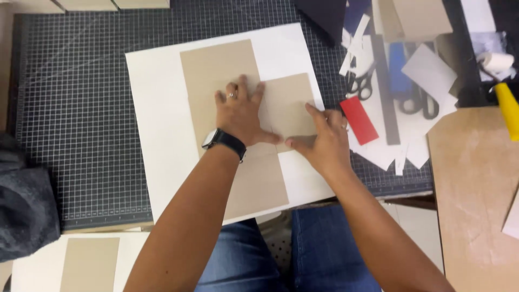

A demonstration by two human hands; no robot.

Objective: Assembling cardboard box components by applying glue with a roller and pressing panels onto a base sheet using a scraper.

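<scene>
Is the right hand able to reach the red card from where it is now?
Probably yes. The right hand presses the small brown board, and the red card lies just beside it on white paper scraps, uncovered. Nothing stands between them.

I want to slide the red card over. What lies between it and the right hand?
Head view: only bare white sheet edge between red card and right hand.

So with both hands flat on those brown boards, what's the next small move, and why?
Probably slide the right hand outward to press down the small board. It lies beside the large board on the white sheet, the left hand bridges both, and its right part looks unpressed.
</scene>
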